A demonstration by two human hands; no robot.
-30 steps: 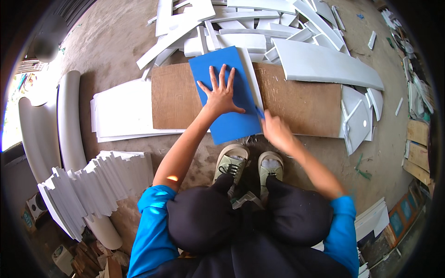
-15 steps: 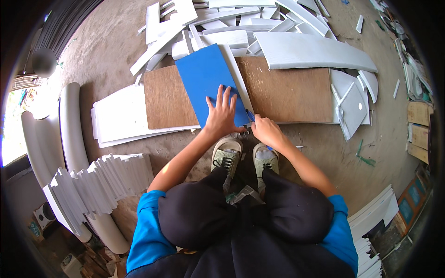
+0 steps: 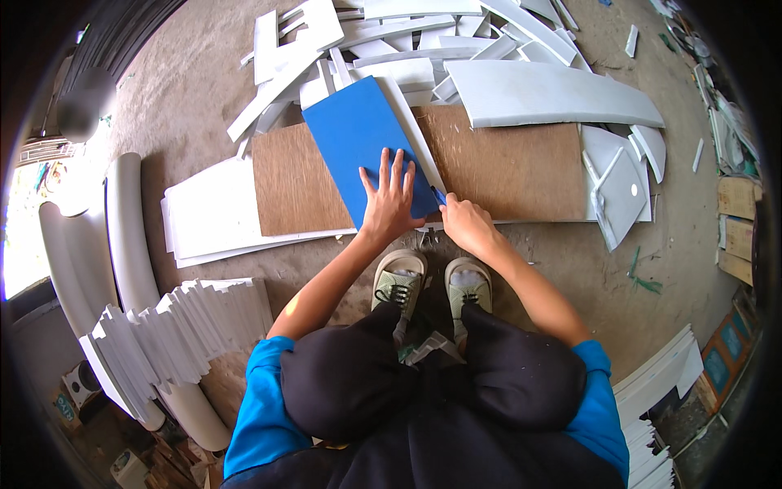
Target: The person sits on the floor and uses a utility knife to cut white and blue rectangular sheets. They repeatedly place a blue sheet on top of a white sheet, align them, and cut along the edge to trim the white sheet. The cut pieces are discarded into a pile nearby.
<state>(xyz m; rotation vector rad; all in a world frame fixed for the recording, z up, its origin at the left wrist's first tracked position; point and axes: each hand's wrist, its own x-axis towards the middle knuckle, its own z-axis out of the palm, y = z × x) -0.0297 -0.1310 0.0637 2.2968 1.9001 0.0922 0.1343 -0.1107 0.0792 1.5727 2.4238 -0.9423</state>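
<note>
A blue rectangular board [image 3: 346, 122] lies slanted over a white foam sheet [image 3: 409, 122], whose strip shows along the board's right edge. My left hand [image 3: 389, 200] is pressed on the board's near part with fingers spread. Beside its near right corner, my right hand [image 3: 468, 224] is closed around a slim blue utility knife [image 3: 439, 196]. The knife's tip meets the strip by the board's edge; most of its handle is hidden in my fist. Beneath everything is a brown wooden board [image 3: 505, 167].
White foam offcuts [image 3: 391, 41] are heaped beyond the boards, with a long curved piece [image 3: 554, 94] at right. White sheets [image 3: 213, 204] extend left under the wooden board. A row of thin white pieces [image 3: 179, 326] and rolled sheets [image 3: 130, 228] stand left. My shoes [image 3: 468, 281] are close to the near edge.
My right hand with the knife has moved slightly farther from me along the blue board's edge. The left hand stays pressed on the board.
</note>
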